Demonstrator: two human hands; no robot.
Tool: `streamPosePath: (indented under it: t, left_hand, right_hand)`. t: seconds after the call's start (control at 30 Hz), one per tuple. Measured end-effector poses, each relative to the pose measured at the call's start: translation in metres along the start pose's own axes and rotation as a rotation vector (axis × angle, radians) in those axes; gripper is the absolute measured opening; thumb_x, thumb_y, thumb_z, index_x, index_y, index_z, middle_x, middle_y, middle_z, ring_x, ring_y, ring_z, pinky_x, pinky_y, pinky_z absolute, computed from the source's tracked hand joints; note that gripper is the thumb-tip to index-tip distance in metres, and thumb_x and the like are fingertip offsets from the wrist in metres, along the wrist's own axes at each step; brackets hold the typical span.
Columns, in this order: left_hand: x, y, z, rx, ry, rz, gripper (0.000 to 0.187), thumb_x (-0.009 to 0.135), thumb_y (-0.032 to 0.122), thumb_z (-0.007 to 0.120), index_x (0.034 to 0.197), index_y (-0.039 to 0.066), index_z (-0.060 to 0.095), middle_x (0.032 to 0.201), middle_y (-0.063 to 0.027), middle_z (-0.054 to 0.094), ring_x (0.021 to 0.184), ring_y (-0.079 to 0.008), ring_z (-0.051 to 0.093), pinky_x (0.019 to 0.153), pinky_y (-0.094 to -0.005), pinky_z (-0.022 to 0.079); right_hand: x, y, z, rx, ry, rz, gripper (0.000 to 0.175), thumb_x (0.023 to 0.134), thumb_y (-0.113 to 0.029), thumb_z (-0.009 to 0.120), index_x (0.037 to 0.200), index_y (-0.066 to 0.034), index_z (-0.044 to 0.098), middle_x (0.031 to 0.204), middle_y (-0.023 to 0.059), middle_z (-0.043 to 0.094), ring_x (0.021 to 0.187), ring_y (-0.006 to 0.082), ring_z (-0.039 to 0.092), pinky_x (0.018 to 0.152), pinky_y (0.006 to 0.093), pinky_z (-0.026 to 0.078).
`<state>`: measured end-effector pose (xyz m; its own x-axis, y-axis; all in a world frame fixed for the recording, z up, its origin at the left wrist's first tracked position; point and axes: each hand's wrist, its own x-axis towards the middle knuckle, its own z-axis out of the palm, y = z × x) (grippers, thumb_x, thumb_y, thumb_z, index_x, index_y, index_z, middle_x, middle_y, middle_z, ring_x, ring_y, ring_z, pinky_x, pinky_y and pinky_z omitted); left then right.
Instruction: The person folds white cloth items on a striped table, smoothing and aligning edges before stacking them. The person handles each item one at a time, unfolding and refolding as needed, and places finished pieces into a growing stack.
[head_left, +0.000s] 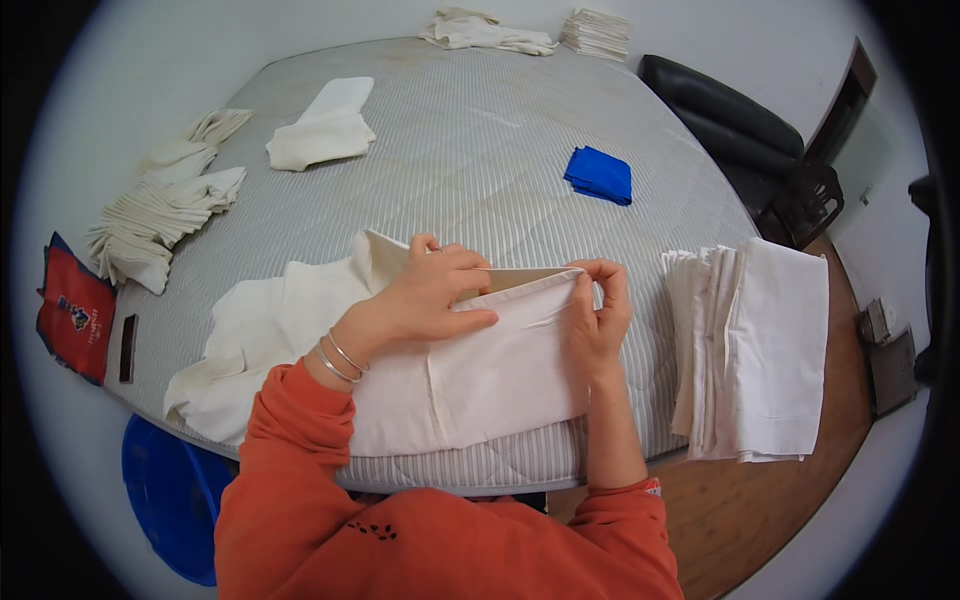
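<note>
A white cloth bag (495, 367) lies across the near edge of the striped mattress, its hemmed opening facing away from me. My right hand (602, 307) pinches the right corner of that hem between thumb and fingers. At the middle of the opening is my left hand (427, 296), with its thumb on the outer face and some fingers reaching over the hem; the fingertips are partly hidden. To the left, more rumpled cream cloth (262, 315) spreads over the mattress and passes behind my left forearm.
Folded white cloths (776, 352) stack at the mattress's right edge. Cream cloth piles (157, 217) lie left, others (487, 34) at the back. A folded blue cloth (598, 175) and a white piece (322, 127) rest on the mattress (465, 150). A blue tub (165, 495) stands below left.
</note>
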<state>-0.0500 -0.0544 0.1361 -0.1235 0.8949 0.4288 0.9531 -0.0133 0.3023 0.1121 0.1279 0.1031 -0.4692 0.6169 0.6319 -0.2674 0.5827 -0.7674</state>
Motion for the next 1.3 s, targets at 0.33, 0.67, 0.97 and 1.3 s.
streamPosePath:
  t: [0.33, 0.67, 0.97, 1.3]
  left_hand:
    - [-0.064, 0.006, -0.051, -0.036, -0.177, -0.196, 0.039, 0.085, 0.045, 0.074, 0.092, 0.007, 0.075, 0.092, -0.0058, 0.061, 0.096, -0.0208, 0.055, 0.098, -0.0403, 0.027]
    - [-0.128, 0.001, -0.062, -0.085, -0.088, -0.317, 0.026, 0.088, 0.029, 0.076, 0.097, 0.005, 0.077, 0.117, -0.0073, 0.071, 0.106, -0.0212, 0.059, 0.100, -0.0365, 0.032]
    - [-0.150, 0.000, -0.062, -0.085, -0.020, -0.285, 0.018, 0.090, 0.024, 0.073, 0.096, 0.007, 0.077, 0.109, -0.0062, 0.072, 0.104, -0.0205, 0.061, 0.102, -0.0380, 0.031]
    - [-0.145, 0.029, -0.089, -0.078, 0.410, -0.239, 0.007, 0.090, 0.008, 0.070, 0.091, 0.001, 0.068, 0.088, -0.0079, 0.068, 0.071, -0.0244, 0.061, 0.068, -0.0349, 0.047]
  right_hand:
    - [0.011, -0.019, -0.013, 0.081, 0.054, -0.161, 0.007, 0.101, -0.005, 0.054, 0.103, -0.0023, 0.060, 0.101, 0.0060, 0.069, 0.096, 0.0143, 0.062, 0.093, 0.0306, 0.049]
    - [0.013, -0.017, -0.027, 0.108, 0.097, -0.144, 0.008, 0.104, -0.007, 0.053, 0.107, -0.0027, 0.060, 0.101, 0.0056, 0.069, 0.093, 0.0111, 0.062, 0.090, 0.0275, 0.049]
    - [0.008, -0.025, -0.024, 0.169, 0.072, -0.175, 0.009, 0.107, -0.008, 0.052, 0.110, -0.0027, 0.058, 0.104, 0.0054, 0.068, 0.095, 0.0102, 0.061, 0.090, 0.0255, 0.049]
    - [0.012, -0.050, -0.040, 0.088, 0.126, -0.192, 0.011, 0.107, -0.015, 0.054, 0.110, -0.0047, 0.058, 0.099, 0.0018, 0.062, 0.092, 0.0068, 0.058, 0.085, 0.0225, 0.047]
